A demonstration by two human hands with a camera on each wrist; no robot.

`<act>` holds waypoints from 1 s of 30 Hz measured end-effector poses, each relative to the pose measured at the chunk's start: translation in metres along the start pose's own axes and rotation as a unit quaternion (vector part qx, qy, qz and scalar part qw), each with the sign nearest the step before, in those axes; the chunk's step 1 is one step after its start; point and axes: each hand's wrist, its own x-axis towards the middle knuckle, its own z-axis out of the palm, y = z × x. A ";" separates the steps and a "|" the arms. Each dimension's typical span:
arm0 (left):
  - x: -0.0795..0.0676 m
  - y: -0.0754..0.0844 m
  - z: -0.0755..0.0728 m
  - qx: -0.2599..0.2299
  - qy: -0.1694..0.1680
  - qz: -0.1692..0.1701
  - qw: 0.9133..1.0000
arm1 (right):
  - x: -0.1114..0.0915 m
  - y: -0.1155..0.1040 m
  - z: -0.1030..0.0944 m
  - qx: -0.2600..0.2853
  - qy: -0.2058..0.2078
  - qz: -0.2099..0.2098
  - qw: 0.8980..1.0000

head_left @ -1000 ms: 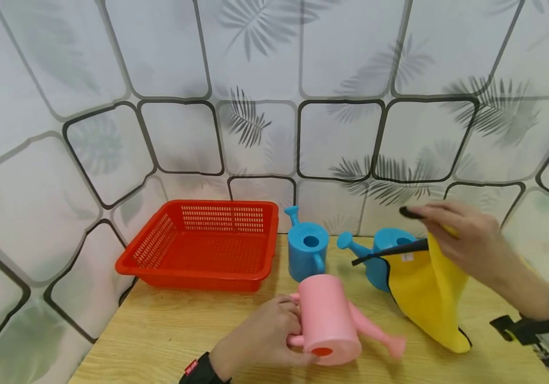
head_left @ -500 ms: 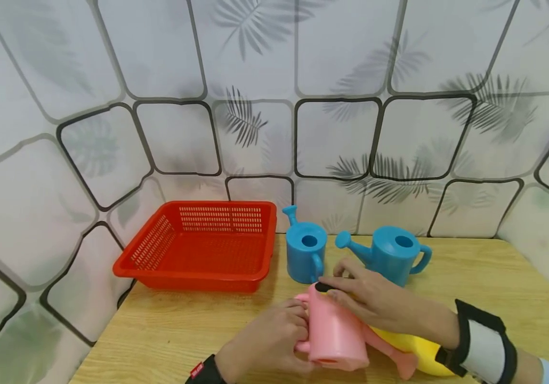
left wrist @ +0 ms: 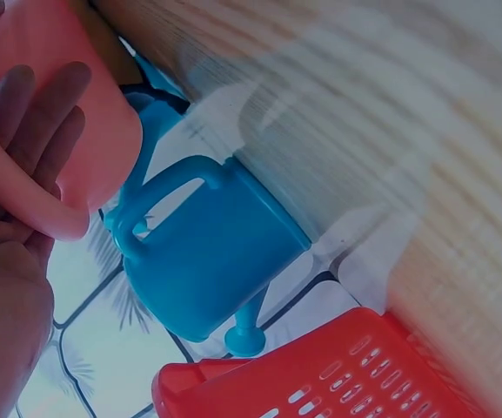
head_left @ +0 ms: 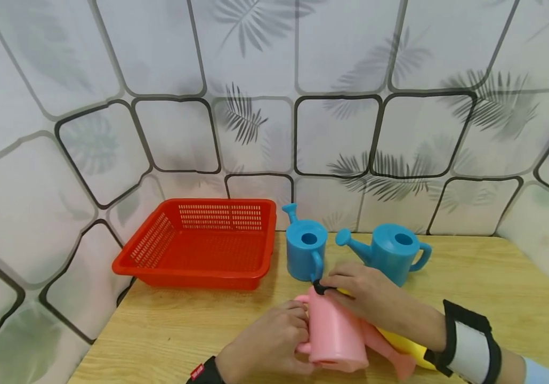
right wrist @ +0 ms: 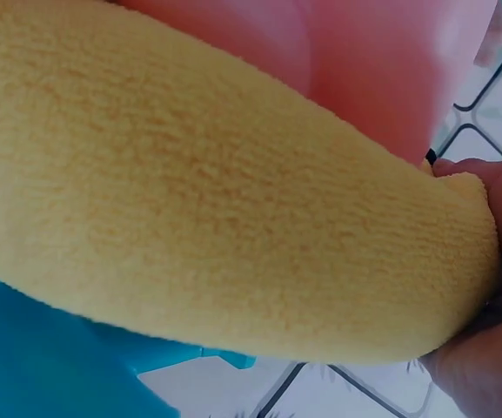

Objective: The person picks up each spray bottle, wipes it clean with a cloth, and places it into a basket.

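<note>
A pink watering can (head_left: 336, 330) lies tipped over near the table's front, its spout pointing to the lower right. My left hand (head_left: 274, 336) holds it by the handle; the left wrist view shows the fingers (left wrist: 46, 113) passed through the handle and lying along the can's wall. My right hand (head_left: 370, 290) grips a yellow cloth (right wrist: 224, 192) with dark edging against the can's far end. In the head view the right forearm and the can cover most of the cloth. The cloth looks fuzzy in the right wrist view.
A red plastic basket (head_left: 193, 280) stands at the back left. Two blue watering cans stand upright behind my hands, one blue can (head_left: 303, 258) beside the basket and another blue can (head_left: 392, 256) farther right. A patterned wall covering (head_left: 260, 138) rises behind the wooden table (head_left: 159, 330).
My right hand has brought the yellow cloth leftward and down from the upper right onto the pink watering can. The left hand has shifted slightly right with the can. Little differs over the last half second.
</note>
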 end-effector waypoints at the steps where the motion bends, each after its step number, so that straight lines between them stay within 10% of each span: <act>1: 0.000 0.000 0.000 -0.001 -0.003 -0.001 1.000 | 0.000 0.000 0.000 0.001 -0.001 -0.001 1.000; 30: 0.000 -0.004 0.002 0.041 -0.009 0.014 0.999 | -0.010 -0.027 0.001 0.024 -0.089 -0.137 0.986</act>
